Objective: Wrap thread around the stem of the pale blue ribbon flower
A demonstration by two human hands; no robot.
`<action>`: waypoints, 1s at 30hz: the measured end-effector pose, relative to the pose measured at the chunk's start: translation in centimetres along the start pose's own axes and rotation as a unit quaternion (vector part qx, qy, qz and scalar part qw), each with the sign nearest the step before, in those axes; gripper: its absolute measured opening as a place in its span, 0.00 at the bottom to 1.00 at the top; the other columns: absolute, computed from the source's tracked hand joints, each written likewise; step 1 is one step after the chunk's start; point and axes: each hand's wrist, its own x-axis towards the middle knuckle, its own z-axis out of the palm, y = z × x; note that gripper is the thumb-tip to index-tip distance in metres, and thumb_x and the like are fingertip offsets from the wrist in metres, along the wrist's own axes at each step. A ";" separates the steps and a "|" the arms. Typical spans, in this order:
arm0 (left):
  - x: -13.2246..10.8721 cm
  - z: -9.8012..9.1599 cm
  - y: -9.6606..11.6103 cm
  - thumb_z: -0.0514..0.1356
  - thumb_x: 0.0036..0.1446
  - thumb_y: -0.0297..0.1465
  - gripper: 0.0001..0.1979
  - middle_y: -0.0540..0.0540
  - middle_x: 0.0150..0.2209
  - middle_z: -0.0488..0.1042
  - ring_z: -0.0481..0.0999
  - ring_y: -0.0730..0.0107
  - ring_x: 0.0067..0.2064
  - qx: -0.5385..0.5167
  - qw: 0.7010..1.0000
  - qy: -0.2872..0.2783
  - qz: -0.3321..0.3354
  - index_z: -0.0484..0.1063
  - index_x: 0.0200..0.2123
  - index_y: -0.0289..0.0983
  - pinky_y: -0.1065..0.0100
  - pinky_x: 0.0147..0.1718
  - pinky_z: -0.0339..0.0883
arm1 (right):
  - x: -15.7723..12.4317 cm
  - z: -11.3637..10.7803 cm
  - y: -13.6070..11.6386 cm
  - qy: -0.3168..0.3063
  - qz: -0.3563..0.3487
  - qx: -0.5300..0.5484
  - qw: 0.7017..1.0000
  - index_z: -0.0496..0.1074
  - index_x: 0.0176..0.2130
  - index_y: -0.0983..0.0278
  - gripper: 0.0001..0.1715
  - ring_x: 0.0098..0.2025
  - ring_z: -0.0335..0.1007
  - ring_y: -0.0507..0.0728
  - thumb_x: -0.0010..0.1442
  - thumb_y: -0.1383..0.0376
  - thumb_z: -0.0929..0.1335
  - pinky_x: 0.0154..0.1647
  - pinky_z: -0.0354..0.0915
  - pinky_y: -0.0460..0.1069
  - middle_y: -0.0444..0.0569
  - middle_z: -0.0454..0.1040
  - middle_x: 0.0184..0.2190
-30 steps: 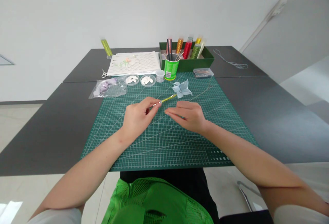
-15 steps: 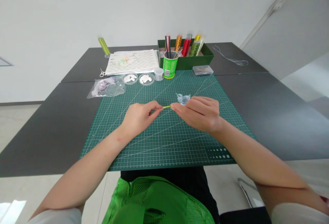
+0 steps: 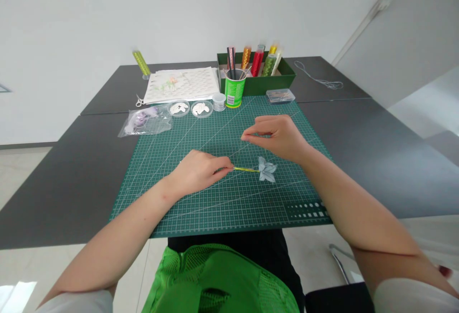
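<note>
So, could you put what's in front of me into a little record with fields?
Left hand: fingers pinch one end of a yellow-green stem
Flower: pale blue, at the stem's other end; resting or lifted, can't tell
Right hand: raised, fingertips together; nothing visible held
Work surface: green cutting mat on a dark table
Behind: bright green cup, before a dark green box of coloured spools

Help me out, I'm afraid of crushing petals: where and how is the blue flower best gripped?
Probably by the thin yellow-green stem, just behind the blue flower, pinched from above by the right hand. That stretch shows uncovered between the left hand, which pinches the stem farther along, and the petals, which spread wide and look delicate.
</note>
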 end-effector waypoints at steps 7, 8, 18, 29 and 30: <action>0.0 -0.3 0.4 0.57 0.69 0.35 0.10 0.55 0.27 0.80 0.76 0.77 0.25 -0.077 0.997 -0.009 0.003 0.78 0.39 0.41 0.73 0.25 0.57 | 0.2 0.4 0.8 0.003 0.019 0.047 0.999 0.82 0.31 0.61 0.10 0.22 0.56 0.48 0.62 0.61 0.72 0.25 0.53 0.48 0.41 0.68 0.20; 0.0 -0.4 0.4 0.57 0.69 0.34 0.10 0.55 0.27 0.79 0.76 0.77 0.25 -0.087 0.996 -0.006 0.001 0.78 0.39 0.42 0.74 0.25 0.57 | 0.2 0.5 1.0 0.002 0.022 0.049 0.999 0.82 0.30 0.61 0.10 0.22 0.57 0.48 0.62 0.61 0.72 0.25 0.53 0.48 0.41 0.68 0.20; -0.4 -0.7 0.4 0.60 0.67 0.35 0.09 0.54 0.26 0.80 0.73 0.79 0.23 -0.101 0.980 0.168 -0.047 0.80 0.40 0.41 0.75 0.24 0.59 | -0.2 3.8 3.8 -0.041 0.096 0.139 0.985 0.80 0.29 0.64 0.15 0.24 0.63 0.50 0.58 0.56 0.72 0.26 0.57 0.47 0.44 0.72 0.22; 0.3 -0.3 -1.8 0.63 0.62 0.35 0.07 0.51 0.34 0.84 0.82 0.72 0.33 -0.147 0.913 0.307 -0.225 0.81 0.39 0.40 0.73 0.32 0.70 | -1.2 4.9 0.4 -0.086 -0.079 0.033 0.993 0.77 0.31 0.63 0.17 0.25 0.63 0.49 0.69 0.63 0.64 0.27 0.57 0.44 0.42 0.68 0.22; 0.3 -0.2 -1.9 0.63 0.62 0.35 0.07 0.51 0.35 0.84 0.82 0.71 0.33 -0.149 0.913 0.304 -0.228 0.81 0.39 0.39 0.72 0.33 0.70 | -1.3 4.8 0.2 -0.083 -0.096 0.017 0.992 0.77 0.31 0.64 0.18 0.25 0.64 0.49 0.70 0.64 0.64 0.27 0.57 0.44 0.43 0.68 0.22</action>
